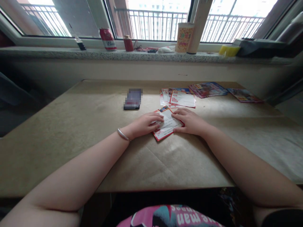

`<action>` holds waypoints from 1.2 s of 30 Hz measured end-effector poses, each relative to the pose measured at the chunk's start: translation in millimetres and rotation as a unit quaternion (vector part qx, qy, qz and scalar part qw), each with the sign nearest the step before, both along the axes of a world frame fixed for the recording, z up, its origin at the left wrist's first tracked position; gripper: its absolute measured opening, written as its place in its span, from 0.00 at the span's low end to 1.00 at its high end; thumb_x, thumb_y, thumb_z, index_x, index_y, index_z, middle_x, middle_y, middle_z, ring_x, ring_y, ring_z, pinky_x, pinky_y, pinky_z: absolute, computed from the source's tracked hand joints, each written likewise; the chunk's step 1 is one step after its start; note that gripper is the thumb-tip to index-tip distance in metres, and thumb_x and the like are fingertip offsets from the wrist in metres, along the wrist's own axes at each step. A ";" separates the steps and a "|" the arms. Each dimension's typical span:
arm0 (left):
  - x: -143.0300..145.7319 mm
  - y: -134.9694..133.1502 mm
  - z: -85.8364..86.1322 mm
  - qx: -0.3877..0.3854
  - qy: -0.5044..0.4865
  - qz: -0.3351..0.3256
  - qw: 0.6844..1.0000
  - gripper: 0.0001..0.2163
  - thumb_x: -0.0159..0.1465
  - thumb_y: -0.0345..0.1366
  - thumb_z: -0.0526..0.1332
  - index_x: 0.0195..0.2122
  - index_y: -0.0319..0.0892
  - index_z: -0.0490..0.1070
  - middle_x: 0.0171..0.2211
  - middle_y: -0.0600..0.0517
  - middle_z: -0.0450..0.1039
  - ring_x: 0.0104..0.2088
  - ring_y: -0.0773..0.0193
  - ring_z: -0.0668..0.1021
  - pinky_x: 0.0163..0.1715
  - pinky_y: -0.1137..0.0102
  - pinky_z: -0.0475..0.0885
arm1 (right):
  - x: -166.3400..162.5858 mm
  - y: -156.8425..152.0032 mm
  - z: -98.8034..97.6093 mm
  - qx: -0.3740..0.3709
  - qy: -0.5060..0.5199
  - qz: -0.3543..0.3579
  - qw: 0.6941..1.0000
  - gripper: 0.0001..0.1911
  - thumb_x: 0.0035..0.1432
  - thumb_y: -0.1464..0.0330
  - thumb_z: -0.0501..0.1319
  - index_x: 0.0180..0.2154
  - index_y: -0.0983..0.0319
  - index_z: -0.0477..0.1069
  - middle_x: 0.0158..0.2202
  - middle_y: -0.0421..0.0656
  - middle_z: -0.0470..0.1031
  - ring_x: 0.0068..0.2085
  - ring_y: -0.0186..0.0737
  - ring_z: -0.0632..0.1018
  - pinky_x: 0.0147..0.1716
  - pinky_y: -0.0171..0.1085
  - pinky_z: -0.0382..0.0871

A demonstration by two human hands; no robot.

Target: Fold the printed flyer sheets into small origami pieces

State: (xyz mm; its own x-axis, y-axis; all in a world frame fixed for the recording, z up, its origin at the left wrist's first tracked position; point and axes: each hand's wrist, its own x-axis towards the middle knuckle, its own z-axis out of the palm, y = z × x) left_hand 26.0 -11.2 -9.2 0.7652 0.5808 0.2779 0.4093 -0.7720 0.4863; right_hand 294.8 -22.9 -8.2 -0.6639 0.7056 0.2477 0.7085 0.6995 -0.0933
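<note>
Between my two hands a small pile of printed leaflets (167, 125), white with red borders, lies slanted on the table. My left hand (151, 122), with a silver bangle at its wrist, grips the left edge of the pile, fingers over the top leaflet. At the right edge my right hand (187, 120) holds the pile too, thumb low and fingers higher up. Just beyond the hands more white and red leaflets (182, 98) overlap loosely. The small print cannot be read, and the edges under my fingers are hidden.
A phone (133, 99), blurred, lies beyond my left hand. Colourful leaflets (209, 89) are stacked at the back right, with another stack (245, 95) beside them. On the windowsill (142, 56) stand a red and white can (107, 39), a red bottle (128, 43) and a patterned cup (184, 37).
</note>
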 end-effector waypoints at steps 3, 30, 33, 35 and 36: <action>-0.1 -1.2 -0.7 0.051 0.047 0.013 0.997 0.16 0.64 0.37 0.59 0.52 0.41 0.72 0.58 0.43 0.68 0.59 0.56 0.69 0.61 0.59 0.62 | -0.9 0.3 -1.1 -0.004 0.009 -0.010 1.000 0.34 0.56 0.50 0.62 0.58 0.63 0.68 0.58 0.52 0.69 0.60 0.56 0.67 0.61 0.53 0.60; 4.3 -17.1 6.7 0.179 0.178 0.155 0.955 0.20 0.67 0.46 0.53 0.56 0.45 0.70 0.55 0.48 0.71 0.50 0.54 0.71 0.54 0.58 0.63 | -16.7 -13.9 10.1 -0.008 -0.016 -0.008 1.000 0.28 0.57 0.52 0.59 0.53 0.62 0.73 0.57 0.47 0.73 0.58 0.52 0.71 0.58 0.50 0.64; 2.8 -15.3 8.3 0.172 0.164 0.152 0.959 0.19 0.68 0.46 0.52 0.54 0.44 0.72 0.51 0.48 0.73 0.50 0.55 0.71 0.55 0.59 0.63 | -15.2 -12.6 9.3 -0.003 -0.040 -0.009 0.999 0.31 0.60 0.52 0.56 0.56 0.65 0.71 0.60 0.48 0.69 0.61 0.53 0.67 0.61 0.49 0.61; 1.5 -13.4 9.3 0.170 0.158 0.146 0.962 0.18 0.69 0.46 0.52 0.52 0.44 0.73 0.46 0.47 0.74 0.49 0.55 0.71 0.54 0.59 0.63 | -14.6 -12.4 9.9 0.000 -0.055 -0.012 0.998 0.33 0.61 0.51 0.54 0.57 0.67 0.69 0.61 0.50 0.68 0.62 0.55 0.66 0.62 0.50 0.60; 0.8 -12.4 9.5 0.170 0.155 0.141 0.963 0.18 0.69 0.45 0.52 0.51 0.44 0.74 0.44 0.47 0.75 0.49 0.55 0.71 0.54 0.59 0.64 | -14.3 -12.5 10.1 0.002 -0.060 -0.013 0.998 0.34 0.60 0.50 0.54 0.58 0.68 0.68 0.61 0.51 0.68 0.63 0.56 0.65 0.62 0.50 0.59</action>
State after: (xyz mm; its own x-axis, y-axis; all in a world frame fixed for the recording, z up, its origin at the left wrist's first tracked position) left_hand 26.9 -23.6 0.3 0.6666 0.6935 0.2732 0.7111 -0.7016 0.0457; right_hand 280.6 -35.3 1.9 -0.6702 0.7227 0.1692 0.7328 0.6805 -0.0039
